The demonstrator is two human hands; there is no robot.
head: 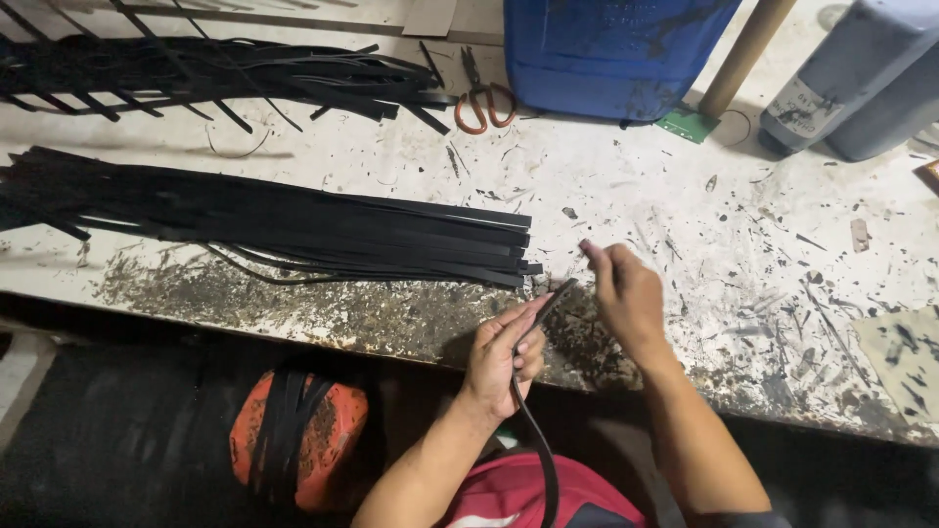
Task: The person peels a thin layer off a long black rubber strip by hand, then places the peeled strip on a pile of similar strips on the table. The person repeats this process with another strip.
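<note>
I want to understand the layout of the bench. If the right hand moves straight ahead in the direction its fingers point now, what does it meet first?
The right hand points up and slightly left, away from the person. Only bare, stained table lies ahead, then probably the blue container; depth is unclear.

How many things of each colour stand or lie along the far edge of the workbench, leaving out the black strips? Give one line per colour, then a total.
Blue: 1, the plastic jerrycan
Grey: 2, the grey canisters
Orange: 1, the orange-handled scissors
Green: 1, the small green card
Total: 5
</note>
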